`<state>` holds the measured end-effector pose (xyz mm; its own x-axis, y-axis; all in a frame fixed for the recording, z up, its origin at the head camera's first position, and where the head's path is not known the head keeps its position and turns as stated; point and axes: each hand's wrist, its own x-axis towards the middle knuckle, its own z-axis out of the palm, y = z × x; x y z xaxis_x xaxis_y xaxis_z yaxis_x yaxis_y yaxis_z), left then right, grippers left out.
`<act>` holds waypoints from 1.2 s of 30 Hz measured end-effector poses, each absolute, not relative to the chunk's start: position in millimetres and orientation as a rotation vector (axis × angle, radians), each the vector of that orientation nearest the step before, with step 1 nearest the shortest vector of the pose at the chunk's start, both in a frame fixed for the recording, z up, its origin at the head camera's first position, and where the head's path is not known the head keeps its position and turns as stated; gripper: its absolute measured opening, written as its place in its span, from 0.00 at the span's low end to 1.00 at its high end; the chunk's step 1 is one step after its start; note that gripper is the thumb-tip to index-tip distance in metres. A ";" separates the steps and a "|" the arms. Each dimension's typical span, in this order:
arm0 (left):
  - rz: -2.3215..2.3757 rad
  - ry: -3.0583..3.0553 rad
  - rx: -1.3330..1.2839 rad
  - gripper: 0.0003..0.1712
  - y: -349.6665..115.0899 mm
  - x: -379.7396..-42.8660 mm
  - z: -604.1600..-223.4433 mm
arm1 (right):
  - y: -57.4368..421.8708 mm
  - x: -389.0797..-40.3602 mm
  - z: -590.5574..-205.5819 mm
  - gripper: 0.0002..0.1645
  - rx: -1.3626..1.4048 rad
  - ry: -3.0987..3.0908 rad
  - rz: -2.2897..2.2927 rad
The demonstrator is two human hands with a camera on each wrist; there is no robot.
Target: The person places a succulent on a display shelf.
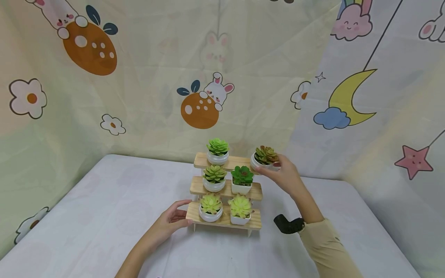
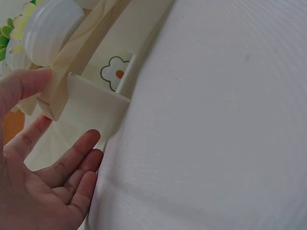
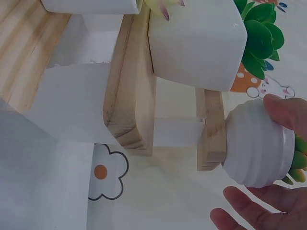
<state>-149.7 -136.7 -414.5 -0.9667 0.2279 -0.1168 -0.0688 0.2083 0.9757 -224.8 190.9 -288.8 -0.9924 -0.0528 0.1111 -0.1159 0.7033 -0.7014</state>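
A three-tier wooden plant stand [image 1: 239, 162] with white supports bears several small potted succulents. My left hand [image 1: 169, 221] pinches the left end of its lowest board [image 2: 64, 88] between thumb and index finger; the other fingers hang loosely below. At the top board's right end, my right hand [image 1: 286, 175] grips the round white pot of a brownish-green succulent [image 1: 265, 155]. In the right wrist view the pot [image 3: 254, 146] sits against that board, thumb on one side and fingers on the other. Whether it bears its full weight on the board I cannot tell.
A bright green succulent [image 1: 218, 147] stands at the top left. Below are an olive-green one [image 1: 214, 174], a dark green one [image 1: 242, 176] and two yellow-green ones on the front tier. A white cloth [image 1: 132, 193] covers the table; a printed curtain [image 1: 149, 108] hangs behind.
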 end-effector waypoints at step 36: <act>1.834 2.247 0.099 0.35 -135.1 -151.2 -414.3 | 161.6 -253.0 -274.7 0.56 0.189 -3.038 1.129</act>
<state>-151.2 -135.1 -414.3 -0.9691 0.2021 -0.1415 -0.0981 0.2105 0.9727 -253.0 161.6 -274.7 -0.9878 -0.1450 -0.0575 -0.0722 0.7518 -0.6554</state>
